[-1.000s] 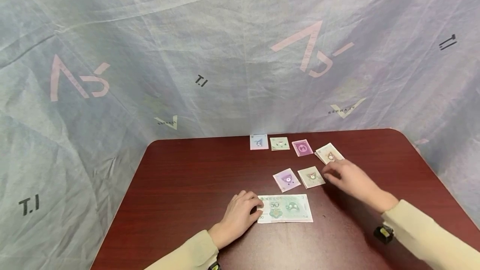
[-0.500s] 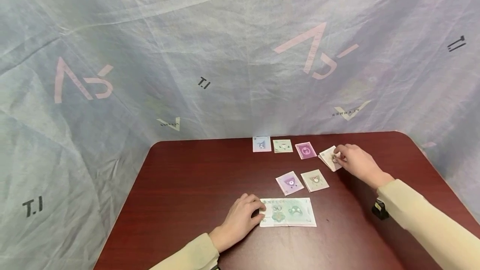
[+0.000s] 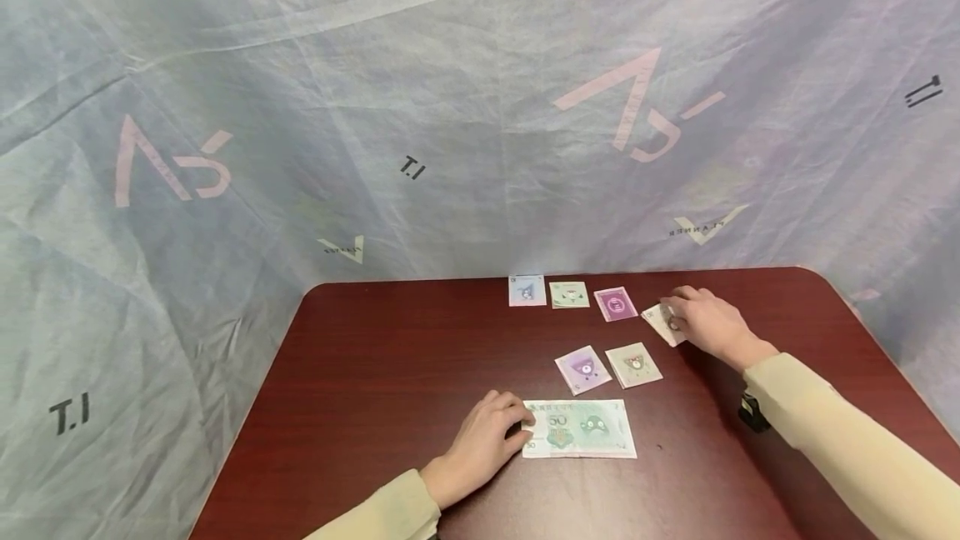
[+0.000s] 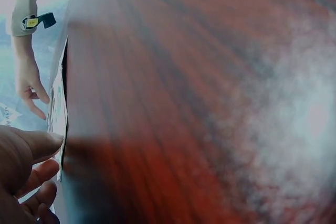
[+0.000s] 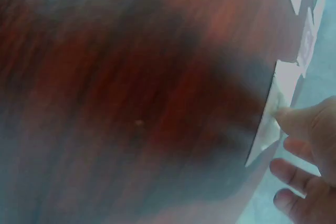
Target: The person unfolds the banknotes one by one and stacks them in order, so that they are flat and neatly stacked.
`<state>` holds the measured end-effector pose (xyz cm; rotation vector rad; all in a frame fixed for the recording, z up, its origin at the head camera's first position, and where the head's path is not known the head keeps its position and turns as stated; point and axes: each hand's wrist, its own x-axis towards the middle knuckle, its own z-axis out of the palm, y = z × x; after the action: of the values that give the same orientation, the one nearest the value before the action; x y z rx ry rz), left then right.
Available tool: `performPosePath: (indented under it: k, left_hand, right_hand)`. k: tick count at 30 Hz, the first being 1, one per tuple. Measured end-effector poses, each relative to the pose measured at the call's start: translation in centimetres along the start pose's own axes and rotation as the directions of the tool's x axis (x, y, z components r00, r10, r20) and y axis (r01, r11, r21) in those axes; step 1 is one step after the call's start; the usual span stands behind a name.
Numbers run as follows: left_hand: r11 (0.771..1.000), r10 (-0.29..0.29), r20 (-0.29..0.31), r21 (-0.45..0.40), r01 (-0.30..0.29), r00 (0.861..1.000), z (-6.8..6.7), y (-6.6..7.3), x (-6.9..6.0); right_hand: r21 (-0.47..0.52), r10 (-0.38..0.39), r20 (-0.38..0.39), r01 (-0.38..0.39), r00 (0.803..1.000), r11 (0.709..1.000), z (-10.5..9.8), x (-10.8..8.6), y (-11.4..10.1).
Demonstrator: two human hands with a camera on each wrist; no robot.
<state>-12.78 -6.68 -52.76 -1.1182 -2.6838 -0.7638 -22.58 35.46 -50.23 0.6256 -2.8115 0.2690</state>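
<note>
In the head view, my left hand [image 3: 487, 440] holds the left end of a flat green banknote [image 3: 581, 430] marked 50 at the table's front. Its thumb lies along the note's edge in the left wrist view. At the back right, my right hand [image 3: 712, 323] pinches a folded pale brown banknote [image 3: 660, 325], covering its right part. The right wrist view shows the thumb on this folded note [image 5: 281, 87], with the other fingers curled beyond it.
Behind the green note lie a folded purple note [image 3: 583, 370] and a folded olive note [image 3: 634, 365]. Farther back are folded blue [image 3: 527, 291], green [image 3: 570, 295] and magenta [image 3: 616, 304] notes. A grey printed cloth [image 3: 450, 107] hangs behind the dark red table [image 3: 375, 357].
My right hand has moved back from beside the olive note to the folded brown note and taken hold of it. The left hand stays at the green note while the view shifts slightly.
</note>
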Motion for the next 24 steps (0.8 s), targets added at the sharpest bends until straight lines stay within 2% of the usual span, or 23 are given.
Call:
performPosePath:
  k: [7,17,24]
  left_hand:
    - [1.0,-0.018,0.015,-0.007,0.018,1.0,-0.1,0.1,-0.1]
    - [1.0,-0.007,0.007,0.005,0.007,1.0,0.0,-0.1,-0.1]
    - [1.0,-0.003,0.0,0.013,0.003,1.0,0.2,-0.2,-0.1]
  right_hand:
    - [-0.021,0.044,0.022,-0.044,0.999,0.999,-0.3,-0.5,0.0]
    - [-0.005,0.103,0.171,-0.103,0.98,0.995,-1.3,0.0,0.1]
    - [-0.028,0.155,0.176,-0.152,0.972,0.988,-1.5,-0.2,0.5]
